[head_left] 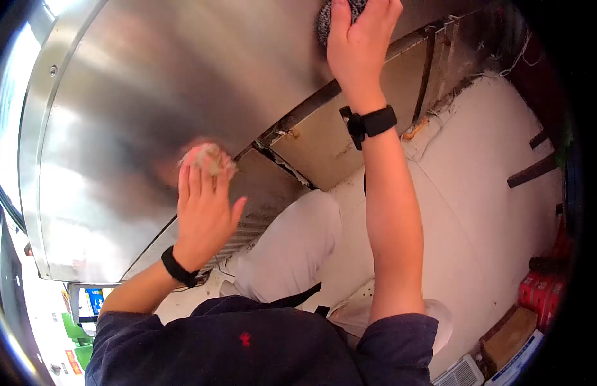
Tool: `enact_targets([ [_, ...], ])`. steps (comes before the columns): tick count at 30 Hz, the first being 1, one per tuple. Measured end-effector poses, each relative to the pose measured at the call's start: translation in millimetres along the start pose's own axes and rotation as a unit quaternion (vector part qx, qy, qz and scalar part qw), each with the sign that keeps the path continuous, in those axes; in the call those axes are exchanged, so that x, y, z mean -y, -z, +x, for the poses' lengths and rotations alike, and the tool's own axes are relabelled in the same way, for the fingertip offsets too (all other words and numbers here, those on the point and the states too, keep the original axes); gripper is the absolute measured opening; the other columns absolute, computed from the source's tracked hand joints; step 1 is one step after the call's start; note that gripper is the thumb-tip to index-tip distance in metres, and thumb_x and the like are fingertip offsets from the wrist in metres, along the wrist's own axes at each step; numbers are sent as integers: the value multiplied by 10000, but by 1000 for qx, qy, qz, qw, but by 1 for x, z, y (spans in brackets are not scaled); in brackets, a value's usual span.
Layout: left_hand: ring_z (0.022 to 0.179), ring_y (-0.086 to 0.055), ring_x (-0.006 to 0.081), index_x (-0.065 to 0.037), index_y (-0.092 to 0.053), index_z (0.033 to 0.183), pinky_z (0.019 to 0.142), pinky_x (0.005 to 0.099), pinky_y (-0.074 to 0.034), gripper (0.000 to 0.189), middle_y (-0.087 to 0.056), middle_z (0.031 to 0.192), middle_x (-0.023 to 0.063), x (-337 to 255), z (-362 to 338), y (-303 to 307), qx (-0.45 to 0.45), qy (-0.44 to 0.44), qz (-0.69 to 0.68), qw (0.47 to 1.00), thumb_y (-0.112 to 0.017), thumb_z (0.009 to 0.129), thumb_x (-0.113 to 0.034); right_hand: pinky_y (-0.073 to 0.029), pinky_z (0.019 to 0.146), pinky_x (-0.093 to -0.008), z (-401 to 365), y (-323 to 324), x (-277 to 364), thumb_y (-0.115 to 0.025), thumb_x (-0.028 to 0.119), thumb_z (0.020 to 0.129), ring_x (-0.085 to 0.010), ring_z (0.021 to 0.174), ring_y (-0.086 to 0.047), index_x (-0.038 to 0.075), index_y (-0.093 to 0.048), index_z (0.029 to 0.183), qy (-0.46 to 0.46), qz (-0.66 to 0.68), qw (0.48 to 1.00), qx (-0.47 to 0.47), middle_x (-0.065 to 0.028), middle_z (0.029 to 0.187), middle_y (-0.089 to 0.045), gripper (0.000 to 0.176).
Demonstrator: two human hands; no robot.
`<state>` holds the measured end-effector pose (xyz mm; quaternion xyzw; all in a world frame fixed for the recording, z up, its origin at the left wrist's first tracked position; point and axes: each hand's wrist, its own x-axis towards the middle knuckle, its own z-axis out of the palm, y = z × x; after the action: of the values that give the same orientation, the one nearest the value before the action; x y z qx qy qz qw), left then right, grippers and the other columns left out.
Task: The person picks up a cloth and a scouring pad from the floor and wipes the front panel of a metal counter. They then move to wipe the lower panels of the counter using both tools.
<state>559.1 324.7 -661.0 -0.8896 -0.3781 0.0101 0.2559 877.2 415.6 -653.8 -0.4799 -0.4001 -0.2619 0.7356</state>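
Note:
A large stainless steel panel (118,128) with a brushed, shiny surface fills the upper left. My left hand (205,222) lies on it with fingers stretched forward, pressing a crumpled pale rag (213,156) against the metal; the rag is partly hidden by the fingertips and blurred. Higher up on the right, my right hand (362,45) is wrapped round a dark grey scouring pad (324,24), held against the steel near its upper part. The pad's far side is cut off by the frame edge. Both wrists wear black bands.
Below the panel's edge runs a grimy frame (305,116) with bars and openings. Loose wires (523,58) hang at the upper right. A pale floor (459,193) lies underneath. Red boxes (539,293) and a brown carton (509,334) stand at the lower right; green chairs (76,331) are at the left.

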Motion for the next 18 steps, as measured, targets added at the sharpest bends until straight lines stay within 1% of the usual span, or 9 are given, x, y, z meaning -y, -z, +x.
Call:
enact_targets([
  [4, 1416, -358, 486, 26, -509, 1386, 1236, 570, -204, 706, -440, 1476, 299, -38, 80, 20, -108, -38, -69, 991, -742, 859, -383, -375, 1116, -474, 0, -3, -7, -585, 105, 979, -431, 1280, -474, 5, -488, 1379, 11, 10, 1000, -10, -232, 1401, -450, 423],
  [5, 1416, -358, 486, 26, -509, 1386, 1236, 570, -204, 706, -440, 1476, 299, -49, 94, 16, -107, -35, -67, 991, -742, 859, -383, -375, 1116, -474, 0, -2, -7, -585, 105, 979, -431, 1280, -474, 5, -488, 1379, 10, 13, 1000, -9, -232, 1401, -450, 423],
  [7, 1417, -364, 471, -10, -525, 1386, 1242, 545, -214, 690, -447, 1498, 253, -60, 107, 8, -128, -58, -82, 987, -750, 852, -385, -376, 1116, -468, 0, 0, -8, -587, 107, 979, -429, 1277, -477, 6, -490, 1378, 11, 17, 1000, -2, -231, 1400, -453, 422],
  [8, 1417, -364, 471, -10, -525, 1386, 1242, 545, -214, 690, -447, 1498, 253, -57, 99, 3, -126, -53, -80, 987, -750, 852, -385, -376, 1116, -467, 0, 1, -10, -587, 108, 978, -427, 1276, -477, 5, -488, 1380, 20, 4, 1000, -4, -232, 1400, -453, 426],
  [10, 1415, -375, 458, -28, -537, 1385, 1244, 540, -212, 675, -459, 1492, 249, -43, 67, -4, -48, -61, -75, 994, -747, 855, -390, -375, 1117, -469, -1, 4, -10, -587, 107, 977, -427, 1277, -477, 5, -488, 1379, 19, 6, 1000, 4, -233, 1399, -453, 426],
  [12, 1418, -379, 454, -25, -539, 1389, 1245, 544, -204, 672, -471, 1476, 254, -22, 27, -9, -29, -50, -46, 997, -738, 865, -396, -375, 1118, -471, -3, 7, -10, -588, 105, 976, -427, 1279, -476, 4, -488, 1378, 18, 0, 1000, 12, -233, 1398, -454, 426],
  [15, 1413, -377, 478, -12, -528, 1406, 1232, 572, -203, 680, -448, 1477, 292, -7, -5, -8, 44, 12, -34, 998, -732, 876, -386, -375, 1117, -480, -5, 2, -7, -593, 107, 974, -431, 1281, -474, 5, -489, 1376, 11, -8, 1000, 4, -235, 1398, -454, 428],
  [16, 1413, -377, 478, -12, -528, 1406, 1232, 572, -203, 680, -448, 1477, 292, -11, -1, -9, 46, 8, -34, 998, -732, 876, -386, -374, 1116, -485, -5, 1, -6, -598, 109, 972, -436, 1283, -472, 6, -489, 1376, 1, 0, 1000, -2, -237, 1401, -452, 431],
  [18, 1405, -379, 487, 23, -503, 1428, 1223, 580, -214, 725, -447, 1467, 313, -24, 21, -10, -18, -19, -34, 999, -712, 890, -414, -375, 1113, -496, -5, 1, -5, -614, 119, 968, -448, 1285, -465, 15, -492, 1379, -16, 15, 1000, -8, -240, 1409, -448, 442],
])
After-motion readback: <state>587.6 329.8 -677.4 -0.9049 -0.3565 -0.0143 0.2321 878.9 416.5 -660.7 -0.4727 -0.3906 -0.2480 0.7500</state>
